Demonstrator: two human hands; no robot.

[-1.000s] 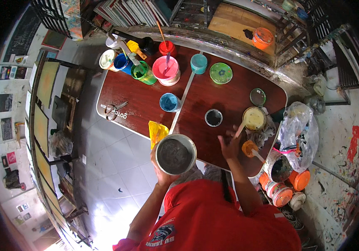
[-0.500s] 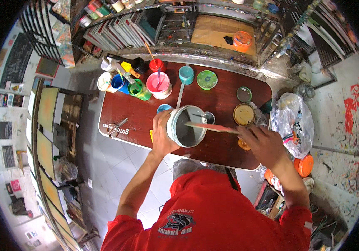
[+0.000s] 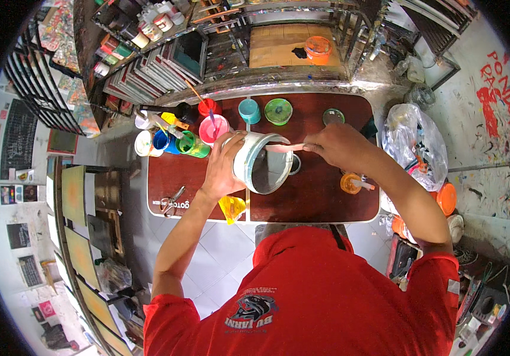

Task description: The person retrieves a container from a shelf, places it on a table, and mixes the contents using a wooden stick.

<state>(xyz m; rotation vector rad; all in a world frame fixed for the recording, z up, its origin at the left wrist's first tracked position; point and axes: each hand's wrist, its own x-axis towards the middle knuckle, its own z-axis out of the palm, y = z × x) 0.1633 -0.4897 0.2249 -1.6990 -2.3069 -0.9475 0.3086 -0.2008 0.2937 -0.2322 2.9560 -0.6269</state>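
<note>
My left hand (image 3: 220, 169) is wrapped around the side of a white plastic tub (image 3: 244, 159), held tilted above the table with its mouth toward the right. Grey paint (image 3: 271, 173) coats the inside. Closed around a pinkish flat stick (image 3: 284, 148), my right hand (image 3: 337, 146) keeps it at the tub's upper right rim. The stick's far end reaches into the mouth of the tub; its tip is hard to make out. Behind the tub stands a pink paint tub (image 3: 213, 129), partly covered by my left hand.
On the dark red table (image 3: 320, 202) stand a green paint cup (image 3: 192, 145), a teal cup (image 3: 249, 111), a green-smeared lid (image 3: 278, 111) and an orange cup (image 3: 350, 183). Scissors (image 3: 173, 200) and a yellow piece (image 3: 232, 209) lie at the near left. A plastic bag (image 3: 414, 142) hangs at the right.
The stick has moved from across the tub's mouth to its upper right rim. My right hand has come up and closer to the tub. The whole view has shifted.
</note>
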